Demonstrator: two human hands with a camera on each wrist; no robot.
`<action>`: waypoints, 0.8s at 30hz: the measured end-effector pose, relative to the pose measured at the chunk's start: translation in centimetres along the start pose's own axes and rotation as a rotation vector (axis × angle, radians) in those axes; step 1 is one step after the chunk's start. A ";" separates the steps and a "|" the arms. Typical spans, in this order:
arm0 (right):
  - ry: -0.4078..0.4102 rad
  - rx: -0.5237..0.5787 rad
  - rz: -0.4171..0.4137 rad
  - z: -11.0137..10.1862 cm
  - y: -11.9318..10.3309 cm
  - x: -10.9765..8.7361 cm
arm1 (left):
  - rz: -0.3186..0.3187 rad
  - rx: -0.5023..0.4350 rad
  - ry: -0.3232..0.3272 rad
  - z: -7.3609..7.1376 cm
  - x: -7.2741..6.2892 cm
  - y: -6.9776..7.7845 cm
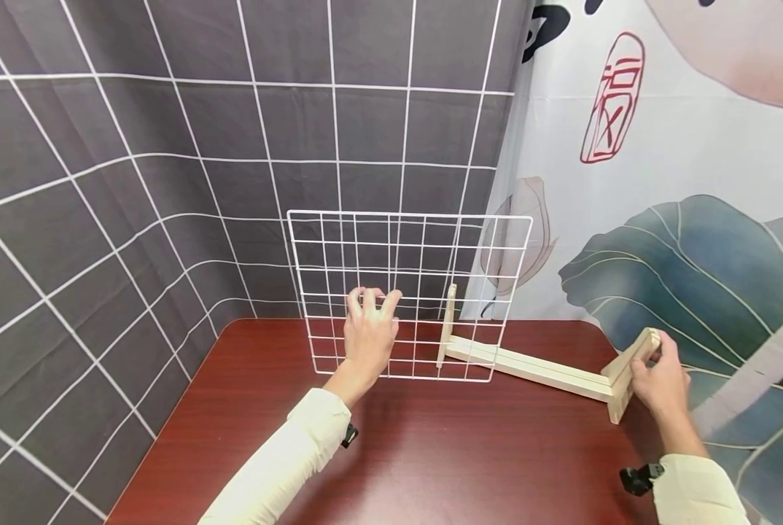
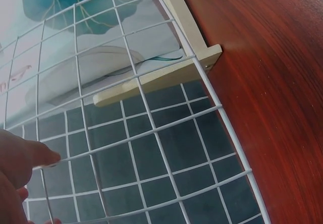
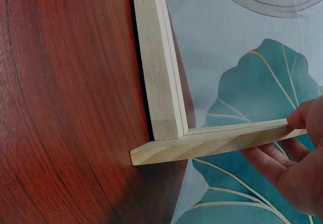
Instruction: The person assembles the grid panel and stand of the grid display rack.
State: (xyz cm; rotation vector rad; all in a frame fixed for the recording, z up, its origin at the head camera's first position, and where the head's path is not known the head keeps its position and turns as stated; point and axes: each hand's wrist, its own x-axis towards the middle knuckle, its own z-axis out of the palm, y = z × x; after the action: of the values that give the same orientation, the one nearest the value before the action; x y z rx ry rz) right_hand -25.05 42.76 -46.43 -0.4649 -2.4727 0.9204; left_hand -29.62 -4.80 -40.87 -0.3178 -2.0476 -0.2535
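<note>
A white wire grid panel [image 1: 404,295] stands nearly upright over the table, and my left hand [image 1: 370,332] grips its wires near the middle. In the left wrist view, the thumb and fingers [image 2: 35,154] hook round the wire. Behind the panel's right part runs a pale wooden stand [image 1: 529,368], a long grooved bar with an upright end piece at each end. My right hand [image 1: 660,375] holds the top of the right end piece [image 1: 624,372]. In the right wrist view, thumb and fingers pinch that end piece [image 3: 217,142] from both sides.
The reddish-brown table [image 1: 431,452] carries the stand. A dark grey curtain [image 1: 201,182] with white grid lines hangs at the back and left. On the right hangs a white cloth [image 1: 706,168] with painted leaves, close behind the stand's right end.
</note>
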 end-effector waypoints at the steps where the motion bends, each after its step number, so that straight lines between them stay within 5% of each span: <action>1: -0.006 0.001 0.004 0.1 -0.1 0.0 | 0.001 -0.001 0.001 0.0 0.0 0.0; 9: -0.041 -0.009 0.028 1.3 -1.3 0.1 | 0.005 -0.004 0.018 0.3 0.0 0.2; 24: -0.063 0.028 -0.056 3.0 -3.2 0.1 | 0.010 0.008 0.038 0.1 0.2 0.6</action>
State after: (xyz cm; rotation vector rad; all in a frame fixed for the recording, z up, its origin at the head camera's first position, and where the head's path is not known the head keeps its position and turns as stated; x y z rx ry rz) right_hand -27.16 38.90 -46.24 -0.3603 -2.5129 0.9592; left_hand -29.65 -4.18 -40.70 -0.3155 -2.0086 -0.2437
